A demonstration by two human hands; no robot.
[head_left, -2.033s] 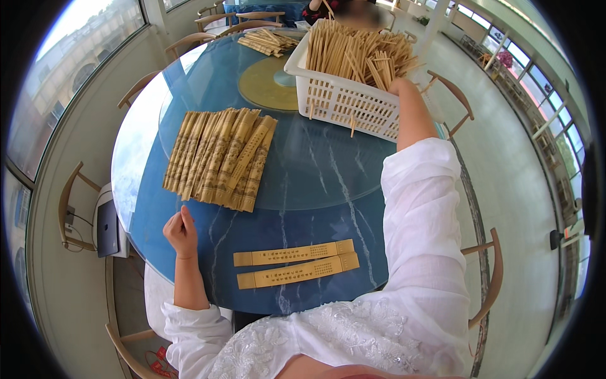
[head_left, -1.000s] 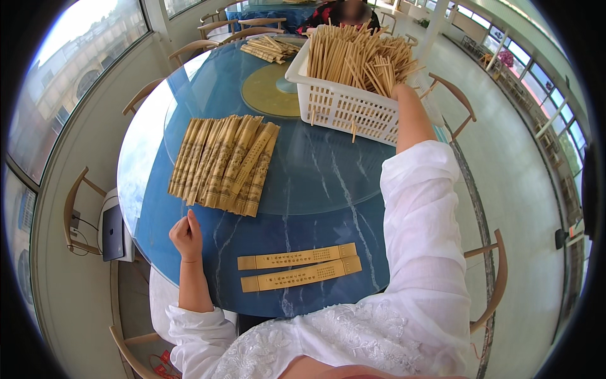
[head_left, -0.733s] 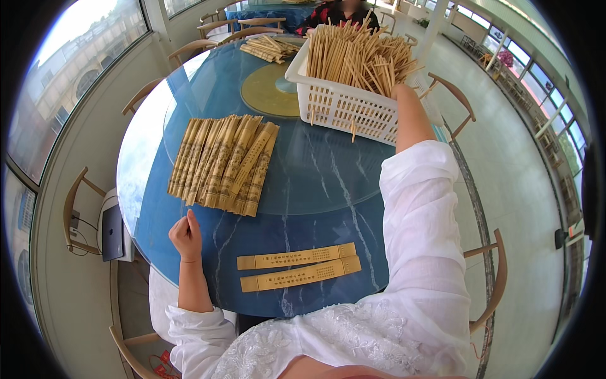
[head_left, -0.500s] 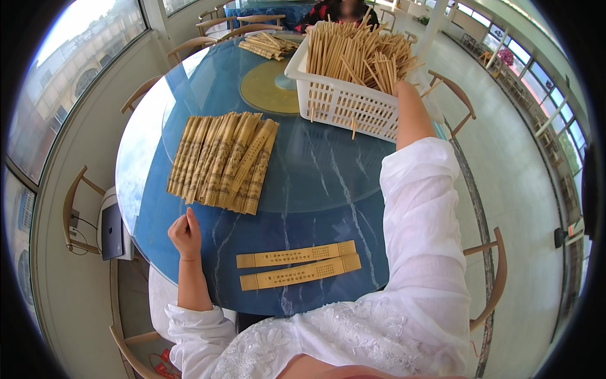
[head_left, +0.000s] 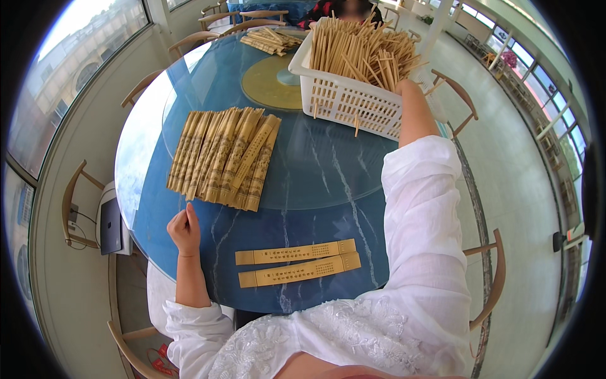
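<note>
My left hand (head_left: pixel 184 228) is closed in a loose fist above the blue table, just below a row of patterned paper chopstick sleeves (head_left: pixel 222 158). Nothing shows in its fingers. My right arm reaches far forward, and my right hand (head_left: pixel 408 90) is at the right side of a white plastic basket (head_left: pixel 353 106). Its fingers are hidden among the wooden chopsticks (head_left: pixel 353 54) heaped in the basket. Two flat tan paper sleeves (head_left: pixel 297 270) lie side by side on the table in front of me, printed side up.
The round table has a glass turntable with a yellow centre (head_left: pixel 265 88). A smaller pile of sleeves (head_left: pixel 268 41) lies at the far side, where another person (head_left: pixel 347 11) sits. A laptop (head_left: pixel 111 228) stands at the left, and wooden chairs (head_left: pixel 456 98) surround the table.
The view has shifted very slightly. Both hands stay nearly where they were, the left one closed and the right one at the basket's edge.
</note>
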